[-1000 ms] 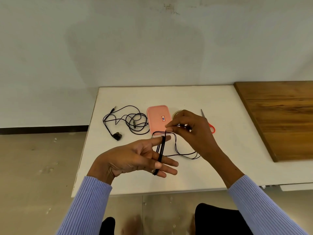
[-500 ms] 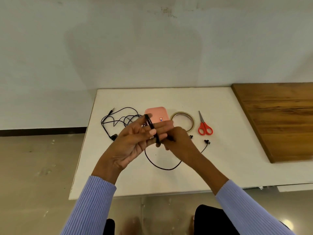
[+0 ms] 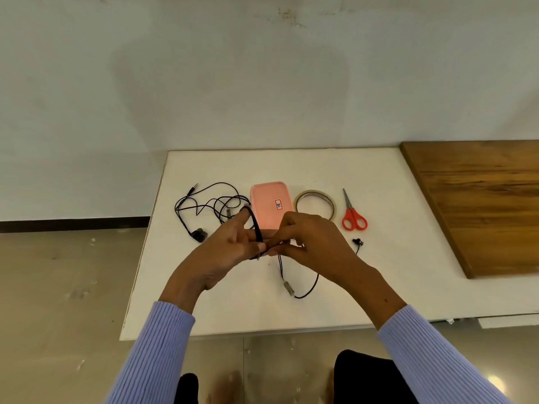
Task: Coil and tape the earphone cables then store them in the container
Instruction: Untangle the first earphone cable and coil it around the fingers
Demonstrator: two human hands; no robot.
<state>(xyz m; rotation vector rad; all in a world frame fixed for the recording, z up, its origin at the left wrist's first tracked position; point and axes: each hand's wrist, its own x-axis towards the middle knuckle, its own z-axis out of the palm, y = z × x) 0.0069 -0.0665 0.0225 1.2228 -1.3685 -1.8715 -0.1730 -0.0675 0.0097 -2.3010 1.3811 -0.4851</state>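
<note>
Since the last frame, right hand [image 3: 309,243] has swung over to meet left hand [image 3: 230,246], and another turn of cable [image 3: 257,231] lies across the left fingers.

Left fingers carry the loops; right fingertips pinch the strand just beside them. Thin, light and limp, it probably slips off easily: grip at the crossing, not the slack tail hanging below the right hand toward the earbud [image 3: 358,242].

One black earphone cable [image 3: 303,290] is wound in loops around the left hand [image 3: 224,252] with its tail trailing onto the tabletop [image 3: 379,287], a second cable [image 3: 210,204] lies tangled left of the closed pink container [image 3: 269,204], with the tape roll [image 3: 316,204] to the container's right.
</note>
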